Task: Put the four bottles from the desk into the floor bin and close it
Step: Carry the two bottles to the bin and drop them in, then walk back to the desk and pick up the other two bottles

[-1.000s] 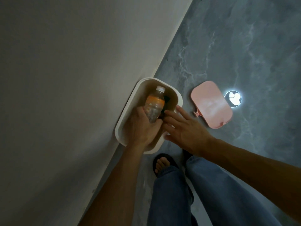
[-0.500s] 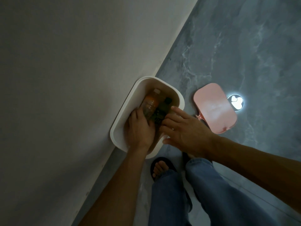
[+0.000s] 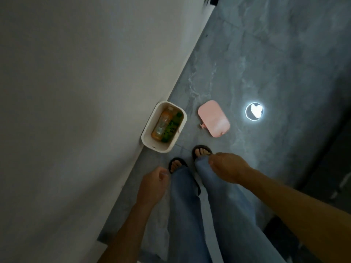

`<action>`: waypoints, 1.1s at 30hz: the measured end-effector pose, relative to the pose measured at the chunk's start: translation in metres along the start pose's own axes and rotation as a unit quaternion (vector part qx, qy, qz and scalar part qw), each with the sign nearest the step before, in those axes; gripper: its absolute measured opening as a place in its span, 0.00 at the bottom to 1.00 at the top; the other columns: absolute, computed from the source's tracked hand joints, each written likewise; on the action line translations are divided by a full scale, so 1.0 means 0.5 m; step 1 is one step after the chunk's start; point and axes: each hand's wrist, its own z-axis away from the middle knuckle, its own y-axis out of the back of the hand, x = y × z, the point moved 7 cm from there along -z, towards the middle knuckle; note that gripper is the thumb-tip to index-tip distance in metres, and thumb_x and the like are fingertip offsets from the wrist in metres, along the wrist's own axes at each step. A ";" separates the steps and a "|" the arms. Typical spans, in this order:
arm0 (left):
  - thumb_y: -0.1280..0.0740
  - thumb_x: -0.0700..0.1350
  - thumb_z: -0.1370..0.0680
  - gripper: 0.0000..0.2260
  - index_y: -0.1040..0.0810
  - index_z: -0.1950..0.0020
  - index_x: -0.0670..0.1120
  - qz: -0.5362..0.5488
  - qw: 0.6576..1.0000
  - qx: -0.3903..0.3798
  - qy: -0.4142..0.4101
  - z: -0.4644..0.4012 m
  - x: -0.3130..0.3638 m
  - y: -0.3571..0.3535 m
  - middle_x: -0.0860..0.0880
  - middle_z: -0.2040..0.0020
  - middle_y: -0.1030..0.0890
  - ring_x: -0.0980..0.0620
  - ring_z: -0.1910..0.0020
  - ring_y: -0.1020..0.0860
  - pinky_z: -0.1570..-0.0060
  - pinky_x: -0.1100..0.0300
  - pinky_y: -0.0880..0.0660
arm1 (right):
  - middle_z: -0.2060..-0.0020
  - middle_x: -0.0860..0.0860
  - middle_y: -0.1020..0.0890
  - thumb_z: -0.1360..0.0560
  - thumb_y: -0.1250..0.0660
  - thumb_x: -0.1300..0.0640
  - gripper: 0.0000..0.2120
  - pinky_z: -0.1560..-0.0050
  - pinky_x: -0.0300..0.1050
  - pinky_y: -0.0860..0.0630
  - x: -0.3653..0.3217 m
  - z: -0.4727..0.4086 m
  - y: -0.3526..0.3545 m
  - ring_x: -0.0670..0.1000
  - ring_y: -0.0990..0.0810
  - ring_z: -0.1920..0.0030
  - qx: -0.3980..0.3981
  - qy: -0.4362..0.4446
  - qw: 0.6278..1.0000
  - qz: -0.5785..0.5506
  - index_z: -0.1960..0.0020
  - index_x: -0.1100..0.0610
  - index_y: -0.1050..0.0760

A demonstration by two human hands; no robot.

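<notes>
Our left grip (image 3: 153,185) and right grip (image 3: 228,168) hang loosely curled at lower centre, holding nothing. We see the orange bottle (image 3: 163,122) and green bottle (image 3: 172,128) inside the bin (image 3: 156,147) mid-frame, the pink lid (image 3: 213,118) on the floor beside it.

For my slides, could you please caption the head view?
Orange bottle and green bottle lie in the open bin; pink lid on floor nearby.

Left grip (image 3: 153,184) is held low in front of the body, fingers loosely curled, nothing held. Right grip (image 3: 228,168) is held slightly further forward, back of hand seen, fingers curled under, nothing held. Both forearms are bare and extended forward-down, grips apart.
</notes>
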 end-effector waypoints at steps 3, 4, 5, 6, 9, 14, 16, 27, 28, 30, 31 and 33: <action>0.35 0.48 0.17 0.08 0.17 0.45 0.47 -0.025 0.999 -0.036 0.018 0.144 0.035 0.049 0.48 0.49 0.14 0.47 0.49 0.17 0.49 0.56 0.23 | 0.44 0.54 0.19 0.17 0.47 0.48 0.16 0.44 0.48 0.24 0.039 0.174 0.003 0.55 0.20 0.45 -0.023 -0.059 0.998 -0.027 0.39 0.54 0.25; 0.35 0.48 0.17 0.08 0.18 0.46 0.48 -0.029 0.998 -0.049 0.019 0.186 0.050 0.067 0.48 0.49 0.14 0.47 0.49 0.16 0.49 0.55 0.23 | 0.45 0.53 0.19 0.17 0.47 0.48 0.16 0.45 0.46 0.24 0.048 0.228 0.005 0.54 0.20 0.46 -0.018 -0.073 0.996 -0.041 0.40 0.53 0.24; 0.35 0.48 0.17 0.07 0.18 0.47 0.48 -0.029 0.998 -0.058 0.016 0.226 0.063 0.083 0.47 0.50 0.14 0.46 0.49 0.17 0.49 0.55 0.22 | 0.46 0.52 0.18 0.17 0.47 0.48 0.16 0.46 0.45 0.24 0.055 0.282 0.006 0.52 0.20 0.48 -0.015 -0.087 0.995 -0.056 0.40 0.52 0.24; 0.35 0.47 0.17 0.07 0.19 0.49 0.48 -0.030 0.997 -0.065 0.014 0.261 0.075 0.100 0.47 0.51 0.14 0.47 0.50 0.17 0.49 0.54 0.22 | 0.46 0.52 0.18 0.16 0.47 0.48 0.15 0.45 0.45 0.24 0.058 0.331 0.009 0.51 0.19 0.48 -0.013 -0.098 0.993 -0.069 0.41 0.52 0.24; 0.34 0.48 0.18 0.06 0.18 0.48 0.49 -0.039 0.996 -0.071 0.021 0.364 0.103 0.150 0.49 0.52 0.15 0.49 0.53 0.18 0.52 0.56 0.23 | 0.44 0.52 0.17 0.17 0.44 0.47 0.14 0.41 0.46 0.24 0.060 0.472 0.018 0.51 0.19 0.46 -0.002 -0.131 0.983 -0.132 0.38 0.52 0.25; 0.34 0.46 0.19 0.04 0.19 0.49 0.51 -0.068 0.990 -0.123 0.030 0.463 0.128 0.203 0.47 0.53 0.14 0.47 0.54 0.16 0.50 0.54 0.21 | 0.41 0.55 0.18 0.17 0.44 0.48 0.14 0.36 0.51 0.25 0.057 0.629 0.030 0.54 0.20 0.42 0.031 -0.181 0.952 -0.246 0.38 0.52 0.24; 0.33 0.47 0.18 0.04 0.19 0.47 0.50 -0.083 0.987 -0.135 0.031 0.479 0.122 0.224 0.46 0.50 0.14 0.46 0.51 0.15 0.48 0.53 0.20 | 0.41 0.55 0.18 0.17 0.43 0.48 0.14 0.37 0.52 0.25 0.054 0.672 0.025 0.55 0.20 0.43 0.053 -0.200 0.935 -0.287 0.38 0.52 0.24; 0.34 0.46 0.19 0.05 0.18 0.50 0.49 -0.291 0.940 -0.170 -0.059 0.432 0.168 0.347 0.44 0.48 0.13 0.41 0.47 0.16 0.46 0.54 0.20 | 0.48 0.52 0.16 0.18 0.41 0.49 0.12 0.44 0.52 0.20 -0.044 0.798 -0.138 0.53 0.18 0.50 0.212 -0.297 0.774 -0.518 0.40 0.50 0.23; 0.34 0.46 0.19 0.05 0.18 0.51 0.51 -0.320 0.928 -0.176 -0.076 0.430 0.188 0.346 0.44 0.48 0.13 0.42 0.46 0.16 0.48 0.56 0.22 | 0.49 0.52 0.16 0.18 0.40 0.50 0.11 0.44 0.53 0.20 -0.064 0.811 -0.175 0.54 0.17 0.50 0.223 -0.308 0.749 -0.543 0.41 0.50 0.22; 0.35 0.46 0.20 0.05 0.19 0.52 0.52 -0.372 0.902 -0.189 -0.110 0.429 0.236 0.333 0.45 0.46 0.13 0.42 0.45 0.17 0.50 0.58 0.27 | 0.49 0.53 0.16 0.19 0.39 0.52 0.10 0.44 0.53 0.20 -0.107 0.835 -0.257 0.54 0.17 0.51 0.238 -0.335 0.698 -0.586 0.41 0.52 0.22; 0.35 0.47 0.19 0.06 0.18 0.51 0.51 -0.395 0.889 -0.194 -0.128 0.430 0.261 0.321 0.45 0.45 0.14 0.42 0.44 0.18 0.49 0.57 0.27 | 0.50 0.53 0.15 0.19 0.38 0.53 0.10 0.44 0.53 0.20 -0.131 0.845 -0.301 0.54 0.16 0.52 0.240 -0.346 0.667 -0.614 0.42 0.53 0.21; 0.36 0.46 0.19 0.09 0.16 0.47 0.46 -0.433 0.861 -0.204 -0.174 0.442 0.325 0.282 0.44 0.44 0.14 0.42 0.45 0.18 0.47 0.55 0.25 | 0.52 0.55 0.15 0.19 0.38 0.55 0.09 0.48 0.53 0.19 -0.185 0.864 -0.396 0.53 0.16 0.55 0.239 -0.363 0.586 -0.683 0.44 0.55 0.21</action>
